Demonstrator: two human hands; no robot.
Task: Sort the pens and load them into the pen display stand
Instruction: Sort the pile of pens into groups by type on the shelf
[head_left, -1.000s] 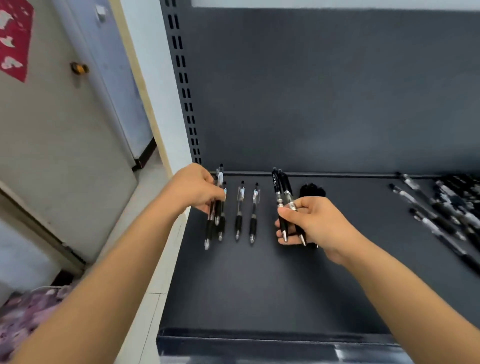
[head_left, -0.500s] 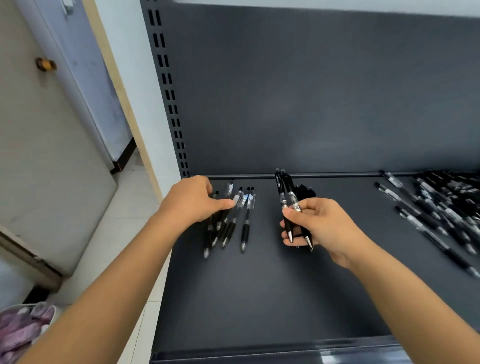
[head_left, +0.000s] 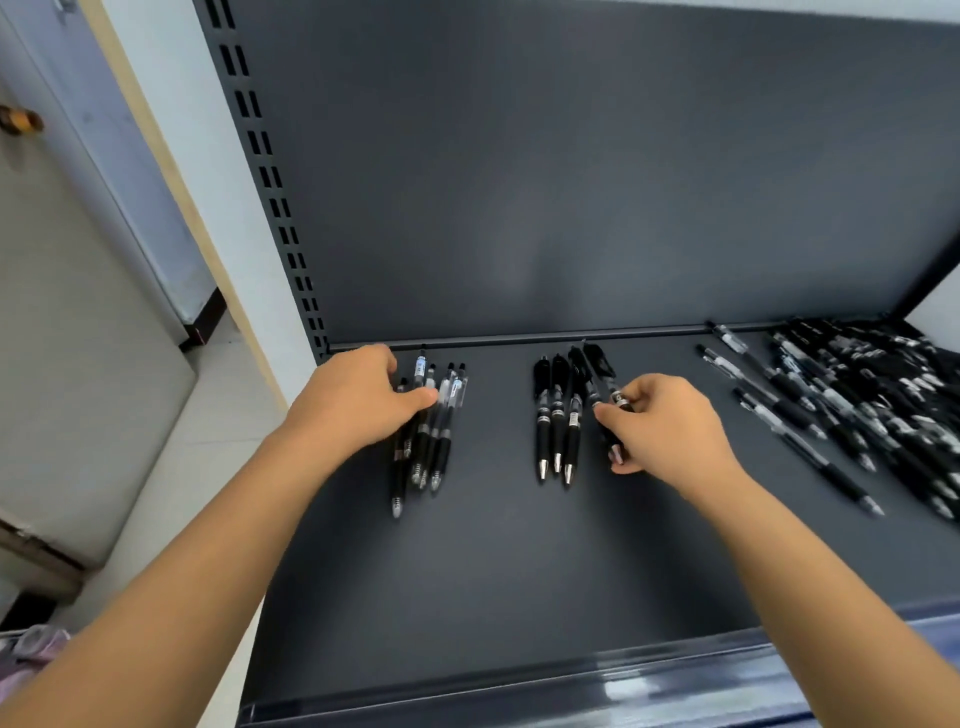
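The pen pile (head_left: 872, 405) is blurred and cut by the right edge. The left hand (head_left: 358, 400) covers the tops of the clear pens (head_left: 444, 415) (its fingers unseen); the right hand (head_left: 670, 431) hides the lower barrel of a black pen (head_left: 601, 370).

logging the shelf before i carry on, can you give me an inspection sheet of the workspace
surface: dark grey shelf, flat, raised front lip
job's things: clear pens bunched left; three black pens side by side; loose pen pile right
clutter: nothing seen
grips: left hand lies on the clear pens, fingers hidden; right hand pinches a black pen bunch
cables: nothing seen
surroundings: slotted upright, door at left
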